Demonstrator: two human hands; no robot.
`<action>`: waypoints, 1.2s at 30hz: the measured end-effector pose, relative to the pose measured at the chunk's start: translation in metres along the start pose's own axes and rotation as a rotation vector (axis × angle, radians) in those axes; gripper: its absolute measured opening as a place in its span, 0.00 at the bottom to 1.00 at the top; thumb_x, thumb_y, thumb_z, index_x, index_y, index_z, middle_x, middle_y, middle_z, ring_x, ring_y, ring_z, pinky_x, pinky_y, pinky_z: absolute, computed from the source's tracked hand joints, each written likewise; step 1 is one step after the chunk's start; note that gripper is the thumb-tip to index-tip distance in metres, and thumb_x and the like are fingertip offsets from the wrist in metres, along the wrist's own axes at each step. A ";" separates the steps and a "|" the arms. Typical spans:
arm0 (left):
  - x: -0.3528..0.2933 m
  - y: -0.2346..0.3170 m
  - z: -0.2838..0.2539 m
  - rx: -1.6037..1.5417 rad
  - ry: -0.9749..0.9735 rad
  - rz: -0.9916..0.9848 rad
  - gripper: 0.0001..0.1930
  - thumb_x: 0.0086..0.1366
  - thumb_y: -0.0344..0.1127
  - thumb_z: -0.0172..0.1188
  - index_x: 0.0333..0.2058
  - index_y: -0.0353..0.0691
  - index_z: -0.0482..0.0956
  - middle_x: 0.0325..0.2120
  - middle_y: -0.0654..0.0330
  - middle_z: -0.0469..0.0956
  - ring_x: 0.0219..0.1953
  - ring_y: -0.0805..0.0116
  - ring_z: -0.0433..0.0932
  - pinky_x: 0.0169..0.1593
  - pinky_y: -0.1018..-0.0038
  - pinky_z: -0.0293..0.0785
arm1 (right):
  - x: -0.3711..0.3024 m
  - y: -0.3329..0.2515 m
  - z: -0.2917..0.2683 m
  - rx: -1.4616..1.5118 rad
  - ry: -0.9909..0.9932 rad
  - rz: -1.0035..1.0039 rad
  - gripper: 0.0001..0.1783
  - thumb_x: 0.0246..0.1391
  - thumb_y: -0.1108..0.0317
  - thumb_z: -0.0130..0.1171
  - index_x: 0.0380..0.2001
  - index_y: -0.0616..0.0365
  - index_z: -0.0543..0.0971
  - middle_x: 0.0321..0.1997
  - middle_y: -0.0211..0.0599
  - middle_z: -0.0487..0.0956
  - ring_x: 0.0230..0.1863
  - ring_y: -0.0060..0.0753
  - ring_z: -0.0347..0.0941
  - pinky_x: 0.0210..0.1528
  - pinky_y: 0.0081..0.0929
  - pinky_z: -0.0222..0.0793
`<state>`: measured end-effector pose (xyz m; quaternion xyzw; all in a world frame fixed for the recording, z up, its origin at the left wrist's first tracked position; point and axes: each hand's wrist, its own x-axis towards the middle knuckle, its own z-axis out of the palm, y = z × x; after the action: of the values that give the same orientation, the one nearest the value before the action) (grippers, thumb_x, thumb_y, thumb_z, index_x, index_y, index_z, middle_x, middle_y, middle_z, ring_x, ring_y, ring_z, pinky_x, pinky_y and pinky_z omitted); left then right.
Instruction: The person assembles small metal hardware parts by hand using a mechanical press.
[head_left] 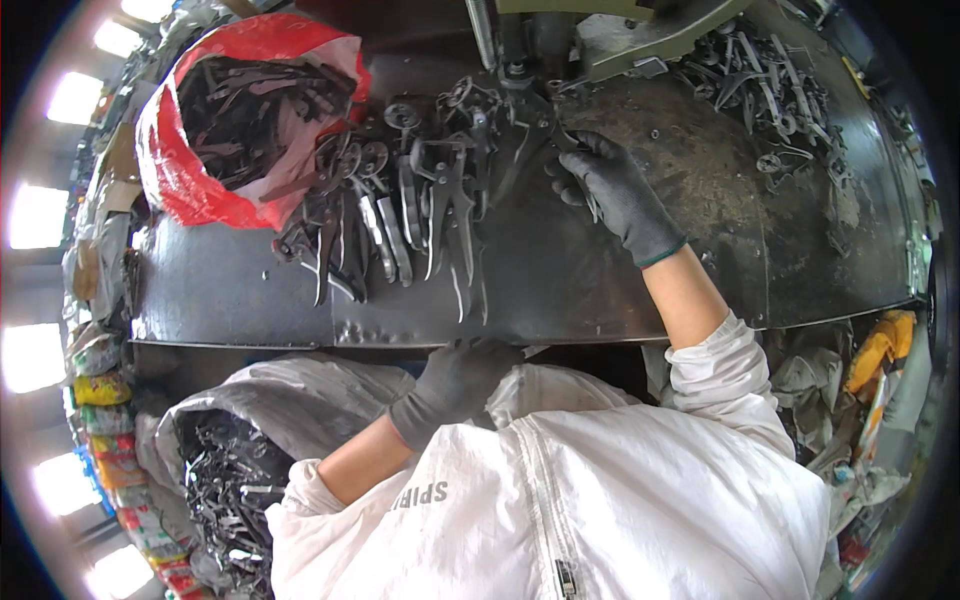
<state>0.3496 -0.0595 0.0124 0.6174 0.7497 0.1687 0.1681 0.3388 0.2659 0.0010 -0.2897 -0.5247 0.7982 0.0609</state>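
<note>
My right hand (pixel 615 190), in a dark grey glove, is closed around the handle end of a dark metal plier-like tool (pixel 535 120). The tool's head lies beneath the upright post of a machine (pixel 515 60). My left hand (pixel 458 380), gloved the same way, is curled low at the table's front edge. A small pale tip (pixel 537 351) shows beside its fingers, and what they hold is hidden. Left of the right hand, several plier-like tools (pixel 440 190) with long curved handles lie in a row, their handles toward me.
A red and white sack (pixel 165 160) full of dark metal parts stands at the far left of the dark metal table (pixel 560 290). More metal parts (pixel 775 90) are heaped at the far right. Below the table's left side, a grey sack (pixel 290 385) opens onto dark parts.
</note>
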 end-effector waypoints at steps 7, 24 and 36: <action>0.002 -0.001 -0.099 -0.510 0.183 -0.209 0.08 0.65 0.21 0.60 0.41 0.35 0.84 0.36 0.59 0.85 0.38 0.72 0.83 0.42 0.75 0.80 | -0.011 -0.018 0.063 -0.259 -0.456 -0.215 0.19 0.70 0.61 0.57 0.55 0.65 0.75 0.44 0.40 0.82 0.38 0.26 0.79 0.46 0.25 0.77; 0.158 -0.408 -0.228 0.823 0.675 -0.086 0.13 0.74 0.44 0.50 0.44 0.45 0.80 0.27 0.59 0.81 0.29 0.59 0.81 0.38 0.70 0.78 | -0.060 -0.032 -0.063 -0.402 -0.153 -0.070 0.25 0.67 0.71 0.58 0.66 0.62 0.72 0.46 0.36 0.83 0.34 0.19 0.79 0.37 0.22 0.77; 0.136 -0.452 -0.218 0.698 0.340 0.087 0.11 0.68 0.33 0.56 0.44 0.38 0.84 0.42 0.55 0.85 0.48 0.63 0.84 0.51 0.70 0.77 | -0.032 -0.011 -0.072 -0.232 -0.083 -0.152 0.26 0.67 0.73 0.58 0.67 0.62 0.70 0.48 0.37 0.83 0.35 0.18 0.78 0.35 0.21 0.76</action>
<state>-0.1678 -0.0175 -0.0086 0.6321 0.7522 0.0102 -0.1861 0.4007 0.3162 0.0031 -0.2210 -0.6361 0.7364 0.0657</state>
